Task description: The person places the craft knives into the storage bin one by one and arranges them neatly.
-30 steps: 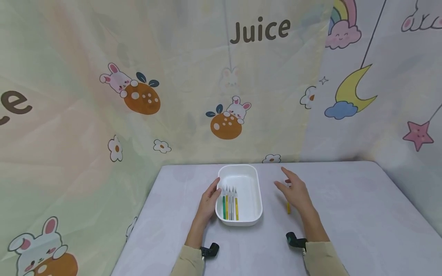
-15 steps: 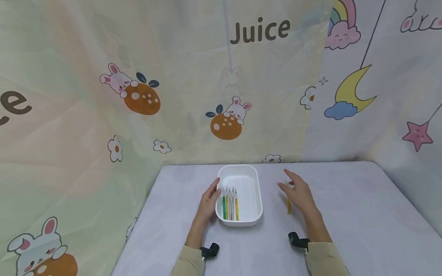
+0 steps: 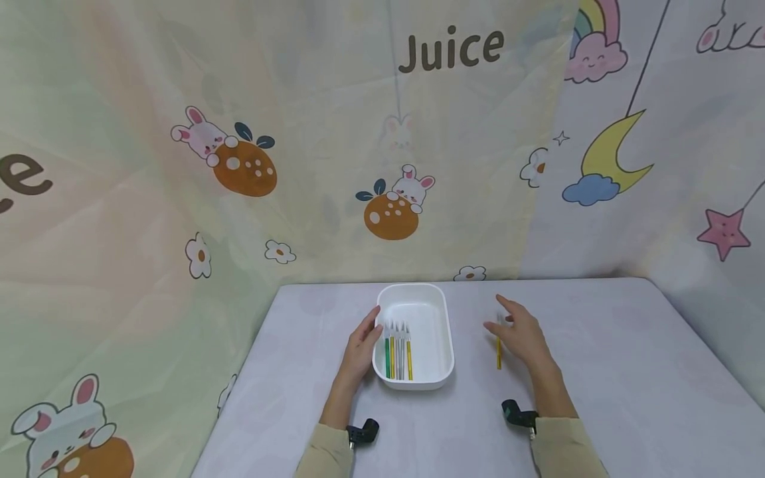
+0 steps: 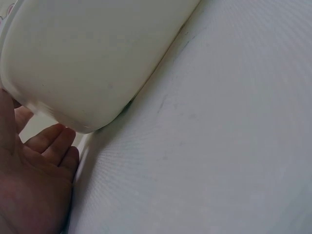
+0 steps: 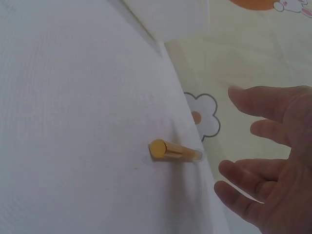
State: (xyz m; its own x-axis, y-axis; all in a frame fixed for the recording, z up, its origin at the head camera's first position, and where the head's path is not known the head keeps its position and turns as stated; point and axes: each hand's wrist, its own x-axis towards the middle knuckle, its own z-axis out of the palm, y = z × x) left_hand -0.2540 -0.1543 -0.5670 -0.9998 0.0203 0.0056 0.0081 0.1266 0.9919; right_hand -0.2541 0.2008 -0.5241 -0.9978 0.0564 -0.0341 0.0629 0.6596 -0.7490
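Observation:
My left hand rests against the left side of a white rectangular tray, thumb at the rim. In the left wrist view its loosely extended fingers lie at the tray's lower outer corner. Inside the tray, several slim pen-shaped tools with green, yellow and silver shafts and pointed pale tips stand side by side, tips away from me. My right hand, fingers spread apart, hovers just right of a yellow pen-shaped tool on the table. In the right wrist view that tool shows a clear end and lies apart from the fingers.
White cloth covers the table. Its far edge meets a printed cloth backdrop that also hangs along both sides. A black wrist camera sits at the left wrist, another black wrist camera at the right.
My right hand has shifted slightly right and toward me, so more of the yellow tool shows. The left hand, the tray and its tools stay in place.

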